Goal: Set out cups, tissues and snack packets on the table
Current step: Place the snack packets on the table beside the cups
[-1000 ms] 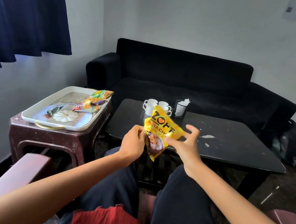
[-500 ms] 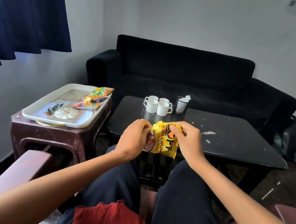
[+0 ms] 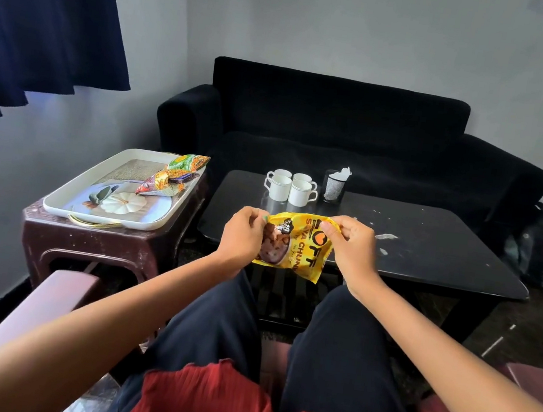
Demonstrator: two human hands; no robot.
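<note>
My left hand [image 3: 244, 235] and right hand [image 3: 353, 246] each pinch the yellow snack packet [image 3: 298, 252] top edge, fingers clamped shut, above the counter [image 3: 430, 247].

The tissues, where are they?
In the head view, the tissues stick up from a black mesh holder at the far edge of the black table, just right of the four white cups.

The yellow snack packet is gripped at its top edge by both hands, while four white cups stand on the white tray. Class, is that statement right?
One detail is wrong. The head view shows the four white cups standing on the black table, beside the tissue holder, not on the white tray, which holds other snack packets. The yellow snack packet is indeed gripped at its top edge by the left hand and right hand.
</note>
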